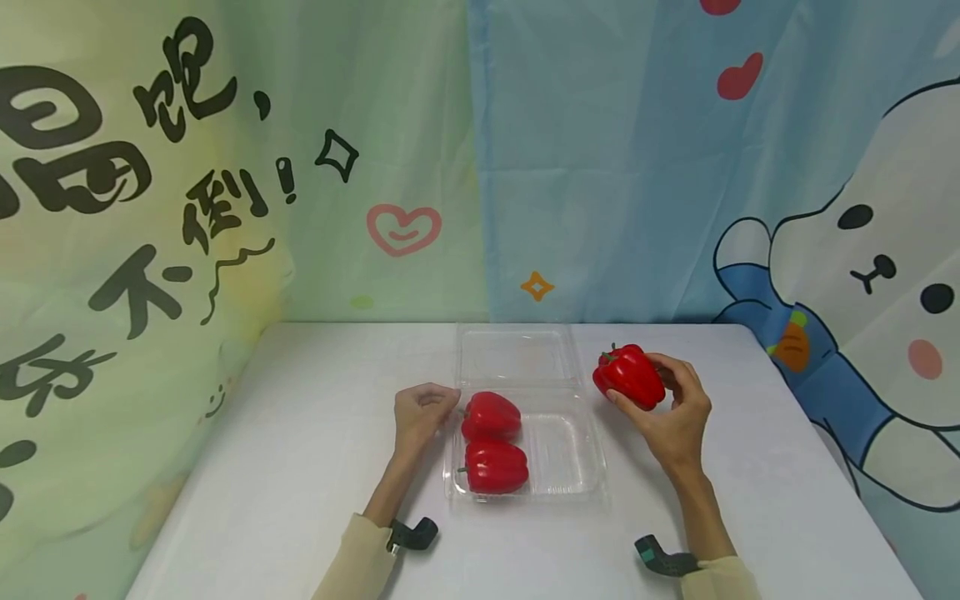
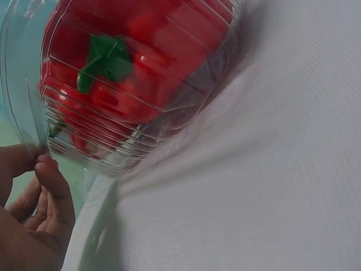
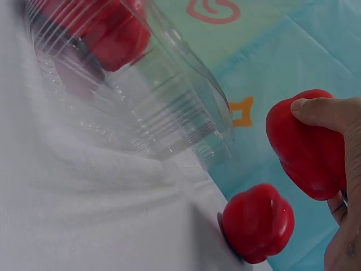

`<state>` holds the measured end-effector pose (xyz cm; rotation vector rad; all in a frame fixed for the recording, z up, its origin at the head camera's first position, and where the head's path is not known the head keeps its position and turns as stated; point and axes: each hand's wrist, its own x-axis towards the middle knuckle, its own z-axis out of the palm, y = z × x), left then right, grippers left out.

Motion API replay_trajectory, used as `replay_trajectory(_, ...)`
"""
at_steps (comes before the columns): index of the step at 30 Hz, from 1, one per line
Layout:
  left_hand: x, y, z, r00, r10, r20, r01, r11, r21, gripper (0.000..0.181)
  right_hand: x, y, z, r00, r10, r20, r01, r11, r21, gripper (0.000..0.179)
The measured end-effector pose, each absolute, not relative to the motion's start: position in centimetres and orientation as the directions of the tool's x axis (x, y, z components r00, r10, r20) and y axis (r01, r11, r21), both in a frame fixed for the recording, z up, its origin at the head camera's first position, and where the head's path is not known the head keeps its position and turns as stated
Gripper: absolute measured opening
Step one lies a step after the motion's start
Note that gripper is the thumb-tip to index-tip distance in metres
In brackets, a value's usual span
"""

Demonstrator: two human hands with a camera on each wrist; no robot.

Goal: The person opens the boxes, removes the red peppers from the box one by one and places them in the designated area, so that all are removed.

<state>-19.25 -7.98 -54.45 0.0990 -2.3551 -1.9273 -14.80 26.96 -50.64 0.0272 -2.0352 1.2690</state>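
Note:
A clear plastic clamshell box (image 1: pixel 562 454) lies with its lid (image 1: pixel 517 354) folded back. In its left half sit two red bell peppers, the farther pepper (image 1: pixel 491 417) and the nearer pepper (image 1: pixel 497 467), seen through the wall in the left wrist view. My left hand (image 1: pixel 422 417) pinches the box's left rim between thumb and finger (image 2: pixel 53 175). Right of the box, my right hand (image 1: pixel 675 417) holds another red bell pepper (image 3: pixel 307 144) up off the table. One more red bell pepper (image 3: pixel 258 223) rests on the table beneath it in the right wrist view.
A white cloth covers the table (image 1: pixel 322 450). Behind it hangs a printed curtain (image 1: pixel 600 167) with hearts, lettering and a cartoon bear-like figure. Dark camera mounts (image 1: pixel 414 533) are strapped to both wrists.

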Motion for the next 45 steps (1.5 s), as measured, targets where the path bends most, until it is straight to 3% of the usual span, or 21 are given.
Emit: replay_trajectory(45,-19.5,-8.1,-54.6,-0.994,-0.102,0.044,0.023,0.196,0.98,0.017,-15.1,29.6,-52.7,-0.706,0.457,0.541,-0.261,0.543,-0.798,0.074)
